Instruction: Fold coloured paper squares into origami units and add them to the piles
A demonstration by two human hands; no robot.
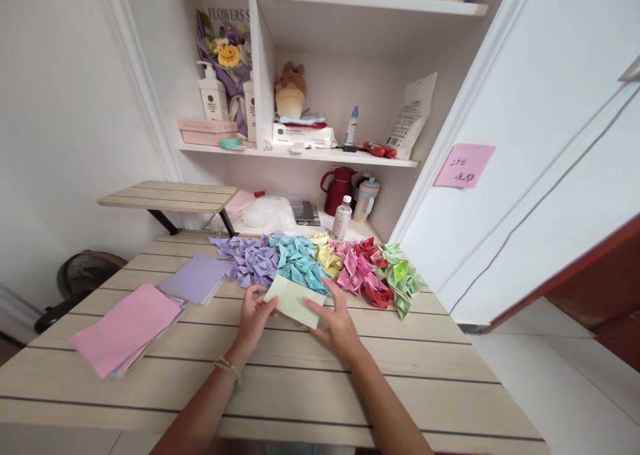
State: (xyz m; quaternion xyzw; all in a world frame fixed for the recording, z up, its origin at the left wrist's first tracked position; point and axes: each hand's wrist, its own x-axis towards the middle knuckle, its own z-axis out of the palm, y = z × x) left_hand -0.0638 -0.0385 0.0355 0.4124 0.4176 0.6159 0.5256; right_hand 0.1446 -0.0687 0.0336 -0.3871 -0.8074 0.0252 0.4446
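Observation:
A pale green sheet of paper (294, 300), folded along one edge as far as I can see, is held above the table between both hands. My left hand (254, 314) pinches its left end between thumb and fingers. At the right end, my right hand (336, 318) grips it, thumb and index finger spread along the paper. Just behind the sheet lie folded paper pieces in colour groups: purple (253, 258), blue (300, 258), yellow (327, 255), pink (356, 268), red (376, 295) and green (404, 278).
On the left of the wooden table (300, 388) lie a stack of pink paper (130, 325) and a stack of purple paper (195, 276). A small raised stand (170, 195) is behind them. A clear bottle (342, 218) and a red jug (340, 190) stand at the back.

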